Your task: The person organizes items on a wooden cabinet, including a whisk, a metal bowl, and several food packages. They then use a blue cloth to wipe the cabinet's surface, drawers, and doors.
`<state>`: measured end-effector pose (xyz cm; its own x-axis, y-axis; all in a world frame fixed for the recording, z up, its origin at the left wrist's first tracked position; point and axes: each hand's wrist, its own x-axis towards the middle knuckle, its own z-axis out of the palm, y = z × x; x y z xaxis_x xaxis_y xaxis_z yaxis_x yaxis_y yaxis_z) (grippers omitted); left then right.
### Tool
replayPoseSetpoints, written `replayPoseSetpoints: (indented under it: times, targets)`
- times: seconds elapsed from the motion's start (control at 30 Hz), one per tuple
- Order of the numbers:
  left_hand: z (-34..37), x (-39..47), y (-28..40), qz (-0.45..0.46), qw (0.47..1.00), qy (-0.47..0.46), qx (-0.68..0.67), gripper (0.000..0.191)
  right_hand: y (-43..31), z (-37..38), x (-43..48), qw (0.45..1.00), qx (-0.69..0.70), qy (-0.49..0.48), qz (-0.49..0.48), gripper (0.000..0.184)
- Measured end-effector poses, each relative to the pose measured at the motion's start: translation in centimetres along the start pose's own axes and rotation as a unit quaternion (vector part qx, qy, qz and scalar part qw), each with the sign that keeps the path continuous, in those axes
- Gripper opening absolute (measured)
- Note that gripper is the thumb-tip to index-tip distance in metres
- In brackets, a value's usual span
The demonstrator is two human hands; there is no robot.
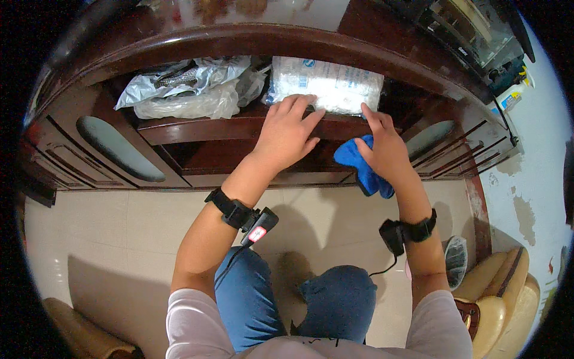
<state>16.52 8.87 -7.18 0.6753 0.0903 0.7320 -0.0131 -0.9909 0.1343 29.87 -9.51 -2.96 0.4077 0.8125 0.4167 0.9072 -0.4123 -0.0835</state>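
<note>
My left hand (289, 132) rests with spread fingers at the front left of a clear plastic-wrapped white package (334, 83), which lies on the shelf of a dark wooden cabinet (202, 130). With its index finger at the package's front right corner, my right hand (385, 143) holds a blue cloth (368, 164) that hangs below the palm. Left of the package lie crumpled plastic bags (193, 96), one grey-white and one translucent. A black strap with a small device is on each of my wrists.
Cabinet doors with oval glass panels (120, 148) flank the shelf. A dark appliance (471, 40) stands on top at the right, near a white spray bottle (511, 96). A mesh waste basket (456, 262) and a tan leather seat (502, 309) are at the lower right.
</note>
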Motion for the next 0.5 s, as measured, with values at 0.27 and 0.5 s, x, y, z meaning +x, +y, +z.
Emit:
replayPoseSetpoints:
  times: [0.27,0.5]
  targets:
    - [-0.4,-0.4,0.3,-0.024,0.999,-0.045,-0.015,0.049,2.6,0.9,1.9,0.995,-0.009,-0.093,-0.042,0.065]
    - [-2.6,-6.7,0.4,-0.099,0.976,0.096,-0.166,0.027,1.3,-2.9,-2.8,0.898,0.420,-0.043,0.125,0.038]
